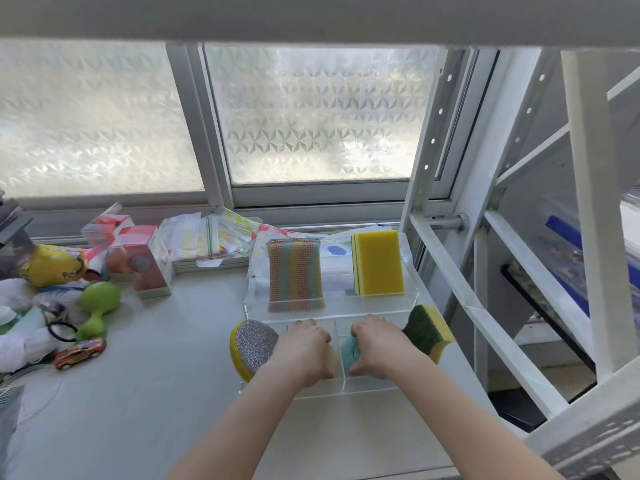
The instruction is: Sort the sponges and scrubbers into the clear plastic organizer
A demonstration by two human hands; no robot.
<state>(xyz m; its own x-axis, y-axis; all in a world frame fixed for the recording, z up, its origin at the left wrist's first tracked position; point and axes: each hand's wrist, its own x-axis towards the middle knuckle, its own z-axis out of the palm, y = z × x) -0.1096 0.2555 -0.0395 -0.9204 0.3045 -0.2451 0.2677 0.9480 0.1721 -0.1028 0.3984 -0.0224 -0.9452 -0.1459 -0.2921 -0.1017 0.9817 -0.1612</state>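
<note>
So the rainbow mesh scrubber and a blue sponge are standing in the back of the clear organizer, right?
Not quite. In the head view, the rainbow mesh scrubber does stand in the back of the clear organizer, but the sponge beside it is yellow, not blue.

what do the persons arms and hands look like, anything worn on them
Both forearms are bare right down to the frame edge, with no sleeves in view. The left hand and right hand show no gloves, watch, bracelets or visible rings.
</note>
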